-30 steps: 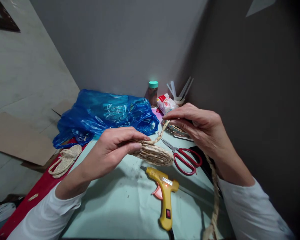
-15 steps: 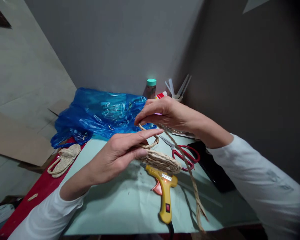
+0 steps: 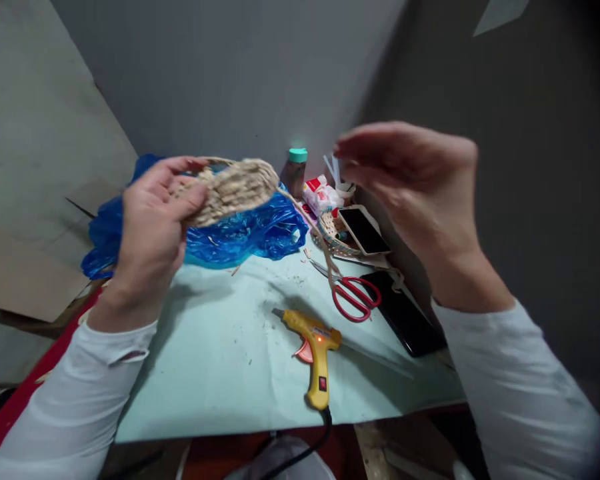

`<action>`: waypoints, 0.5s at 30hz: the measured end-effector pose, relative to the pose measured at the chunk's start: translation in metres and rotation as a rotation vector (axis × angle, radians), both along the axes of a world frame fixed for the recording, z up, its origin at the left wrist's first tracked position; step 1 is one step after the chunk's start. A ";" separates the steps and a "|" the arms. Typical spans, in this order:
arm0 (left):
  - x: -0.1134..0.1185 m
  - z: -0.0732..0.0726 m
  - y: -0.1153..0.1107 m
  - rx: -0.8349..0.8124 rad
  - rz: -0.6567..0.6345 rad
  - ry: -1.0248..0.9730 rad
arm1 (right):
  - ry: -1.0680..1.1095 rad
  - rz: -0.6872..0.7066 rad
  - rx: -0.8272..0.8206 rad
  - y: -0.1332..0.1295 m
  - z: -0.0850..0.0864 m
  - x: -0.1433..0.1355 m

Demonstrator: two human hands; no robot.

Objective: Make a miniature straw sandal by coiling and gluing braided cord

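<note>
My left hand [image 3: 153,207] grips a flat, coiled piece of woven straw cord [image 3: 237,193] by its left end, raised above the table. From the piece's right end a loose length of cord [image 3: 316,230] trails down towards the red-handled scissors [image 3: 355,298]. My right hand [image 3: 415,180] is raised at the right, apart from the woven piece. Its fingers are blurred but reach out to the left, and no object shows in them. On the table below lies a yellow hot glue gun [image 3: 320,353], its small light glowing.
A crumpled blue plastic bag [image 3: 250,233] lies behind the woven piece. At the back stand a jar with a green lid [image 3: 297,167] and a small basket [image 3: 330,230] with a phone [image 3: 364,230] on it. A black flat object [image 3: 410,320] lies right of the scissors.
My left hand has lifted the woven piece up and to the left, turning it. My right hand has let go of the cord and moved up and right.
</note>
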State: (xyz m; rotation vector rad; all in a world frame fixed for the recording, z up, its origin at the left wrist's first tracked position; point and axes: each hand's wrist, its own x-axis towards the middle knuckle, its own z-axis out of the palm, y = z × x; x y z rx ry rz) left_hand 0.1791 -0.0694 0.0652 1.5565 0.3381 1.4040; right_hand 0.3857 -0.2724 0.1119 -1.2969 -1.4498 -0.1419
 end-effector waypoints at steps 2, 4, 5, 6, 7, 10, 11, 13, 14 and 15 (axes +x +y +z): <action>-0.007 0.001 0.025 -0.021 0.058 -0.090 | 0.040 -0.040 -0.084 -0.027 -0.025 -0.002; -0.014 0.003 0.040 -0.003 0.085 -0.114 | 0.069 -0.090 -0.227 -0.053 -0.059 -0.010; -0.017 0.003 0.043 0.036 0.132 -0.139 | 0.066 -0.109 -0.286 -0.065 -0.077 -0.016; -0.017 0.002 0.043 0.061 0.149 -0.130 | 0.058 -0.139 -0.357 -0.077 -0.094 -0.023; -0.016 0.002 0.040 0.079 0.173 -0.144 | 0.052 -0.177 -0.395 -0.087 -0.110 -0.031; -0.006 -0.002 0.027 0.108 0.193 -0.167 | 0.037 -0.268 -0.425 -0.108 -0.144 -0.055; -0.002 -0.003 0.022 0.124 0.191 -0.190 | 0.035 -0.323 -0.446 -0.111 -0.152 -0.063; 0.005 -0.006 0.013 0.157 0.211 -0.178 | 0.014 -0.400 -0.530 -0.114 -0.163 -0.079; 0.007 -0.007 0.009 0.194 0.254 -0.152 | -0.026 -0.430 -0.590 -0.113 -0.167 -0.086; 0.009 -0.008 0.006 0.223 0.285 -0.087 | -0.083 -0.461 -0.650 -0.111 -0.171 -0.093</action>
